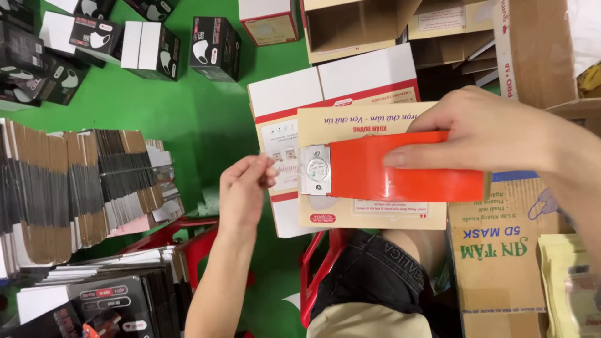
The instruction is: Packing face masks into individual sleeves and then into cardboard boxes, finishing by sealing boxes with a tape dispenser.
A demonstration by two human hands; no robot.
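the right hand grips a red tape dispenser from above, thumb along its near face and fingers closed over the top edge. the dispenser is a flat-sided red body with a bare metal plate and a round hub at its left end; its surface is glossy and shows light streaks. it sits across the middle of a cream cardboard box printed in red, held level and lengthwise left to right.

the left hand is just off the dispenser's metal end, thumb and fingertips pinched together on a strip of clear tape that runs from the plate toward the hand. the strip is thin and partly see-through; its full outline is hard to make out.

under the cream box lies a white carton with a red band, flaps shut. the floor is green. to the left stand stacks of flattened black and brown box blanks; assembled black mask boxes sit at the upper left. open brown cartons stand at the top, and a brown carton with green and blue print lies at the lower right. a red plastic stool shows below the work.
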